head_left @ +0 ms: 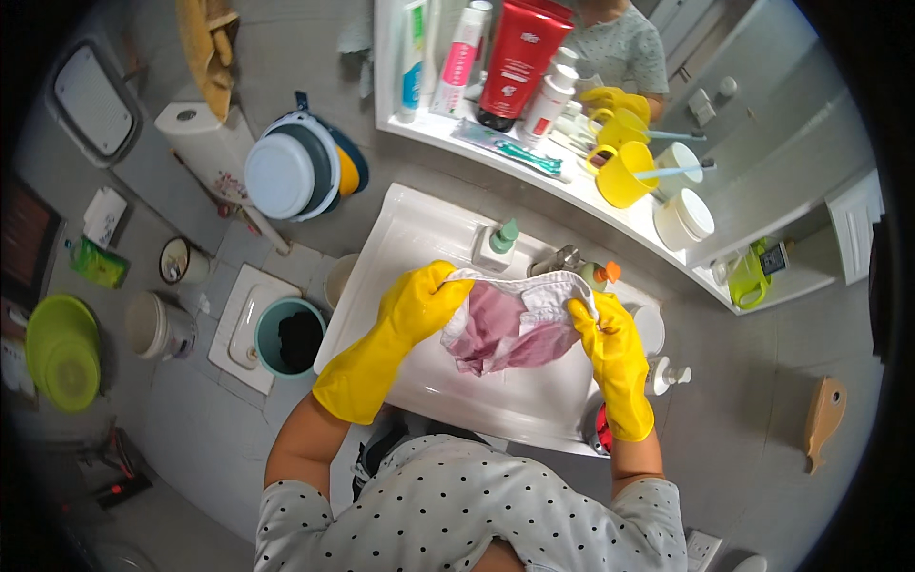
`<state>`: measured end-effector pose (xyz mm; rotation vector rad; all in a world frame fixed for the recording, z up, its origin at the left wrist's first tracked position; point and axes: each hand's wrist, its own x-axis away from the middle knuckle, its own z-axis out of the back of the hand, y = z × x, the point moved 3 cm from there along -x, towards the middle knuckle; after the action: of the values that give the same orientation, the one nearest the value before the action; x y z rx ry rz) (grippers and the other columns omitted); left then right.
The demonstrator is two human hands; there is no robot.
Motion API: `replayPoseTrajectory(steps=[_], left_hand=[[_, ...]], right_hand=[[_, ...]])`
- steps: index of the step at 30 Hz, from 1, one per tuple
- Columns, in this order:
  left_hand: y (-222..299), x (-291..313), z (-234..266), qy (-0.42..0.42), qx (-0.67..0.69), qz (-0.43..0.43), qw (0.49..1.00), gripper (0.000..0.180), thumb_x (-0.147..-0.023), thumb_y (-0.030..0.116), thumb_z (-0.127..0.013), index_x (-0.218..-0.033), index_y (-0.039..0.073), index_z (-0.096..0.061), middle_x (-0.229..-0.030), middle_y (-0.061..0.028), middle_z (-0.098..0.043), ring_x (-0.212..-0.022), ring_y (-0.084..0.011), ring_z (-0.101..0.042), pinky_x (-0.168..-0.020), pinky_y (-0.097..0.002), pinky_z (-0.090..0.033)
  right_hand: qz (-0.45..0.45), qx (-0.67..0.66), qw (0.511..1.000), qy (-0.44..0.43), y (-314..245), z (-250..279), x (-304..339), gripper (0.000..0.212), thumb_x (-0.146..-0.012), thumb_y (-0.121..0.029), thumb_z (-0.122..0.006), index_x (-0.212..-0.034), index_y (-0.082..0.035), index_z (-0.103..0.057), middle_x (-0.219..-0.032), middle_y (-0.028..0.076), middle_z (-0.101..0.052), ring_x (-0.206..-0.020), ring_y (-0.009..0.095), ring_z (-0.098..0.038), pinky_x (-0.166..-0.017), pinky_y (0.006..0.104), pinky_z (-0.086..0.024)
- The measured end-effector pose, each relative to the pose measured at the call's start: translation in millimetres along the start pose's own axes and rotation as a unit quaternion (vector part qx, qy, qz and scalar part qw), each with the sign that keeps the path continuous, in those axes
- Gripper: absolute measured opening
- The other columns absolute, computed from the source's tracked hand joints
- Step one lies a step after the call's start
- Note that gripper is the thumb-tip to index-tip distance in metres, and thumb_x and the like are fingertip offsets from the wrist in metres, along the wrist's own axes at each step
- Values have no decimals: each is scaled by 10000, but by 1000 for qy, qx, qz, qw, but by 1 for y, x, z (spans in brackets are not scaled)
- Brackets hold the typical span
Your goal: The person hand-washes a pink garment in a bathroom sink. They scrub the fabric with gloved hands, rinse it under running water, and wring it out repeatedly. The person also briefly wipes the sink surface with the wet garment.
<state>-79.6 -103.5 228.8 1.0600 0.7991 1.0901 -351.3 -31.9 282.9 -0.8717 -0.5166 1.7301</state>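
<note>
A small pink garment (515, 338) with a white gathered waistband is stretched between my hands over the white sink (410, 224). It hangs down from the band and looks damp and crumpled. My left hand (415, 305), in a long yellow rubber glove, grips one end of the waistband. The other end is pinched by my right hand (610, 353), gloved the same way. Just beyond the garment are a white soap dispenser with a green pump (496, 248), the metal tap (555, 261) and a bottle with an orange pump (602, 275).
Above the sink, a white mirror shelf (572, 181) holds a red tube (519, 62), a yellow cup (624, 176) and toothpaste. A white pump bottle (664, 375) stands by the right rim. To the left are a teal bucket (267, 336) with dark cloth and hanging basins (278, 179).
</note>
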Motion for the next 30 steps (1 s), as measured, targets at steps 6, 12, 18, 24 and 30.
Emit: replayPoseTrajectory(steps=[6, 12, 18, 24, 30], left_hand=[[-62, 5, -41, 8, 309, 117, 944, 274, -981, 263, -610, -1140, 43, -645, -1009, -56, -670, -885, -149, -644, -760, -282, -527], [-103, 18, -79, 36, 467, 114, 876, 424, -1009, 220, -504, -1373, 2, -509, -1299, -138, -602, -1150, -252, -625, -1008, -369, -495], [-54, 40, -58, -261, 324, 60, 907, 579, -986, 324, -532, -1426, -43, -445, -1393, -171, -535, -1258, -265, -553, -1091, -367, -399], [-70, 43, -59, -283, 346, 181, 876, 622, -993, 381, -528, -1445, -34, -429, -1412, -142, -524, -1291, -254, -523, -1101, -353, -372], [-49, 47, -68, -247, 238, 145, 928, 426, -984, 211, -597, -1356, 8, -545, -1286, -102, -620, -1182, -205, -598, -1022, -315, -439]], right_hand=[[8, -141, 990, 27, 22, -36, 14, 205, -935, -89, -581, -1104, -68, -695, -720, 94, -608, -604, 258, -589, -604, 335, -476], [-111, 24, 955, -276, 46, -112, 52, 283, -845, -118, -646, -1120, -59, -675, -803, 76, -655, -686, 219, -628, -597, 315, -468], [-58, -139, 942, -300, 27, -124, 49, 504, -864, -171, -687, -1349, -157, -549, -936, 135, -686, -783, 336, -648, -691, 407, -501], [-166, -294, 927, -163, 29, -124, 48, 750, -870, -115, -747, -1511, -146, -359, -1043, 118, -667, -873, 233, -640, -802, 318, -511], [-221, -305, 909, -177, 59, -149, 63, 633, -874, -115, -742, -1429, -66, -442, -1081, 106, -670, -945, 186, -652, -824, 306, -508]])
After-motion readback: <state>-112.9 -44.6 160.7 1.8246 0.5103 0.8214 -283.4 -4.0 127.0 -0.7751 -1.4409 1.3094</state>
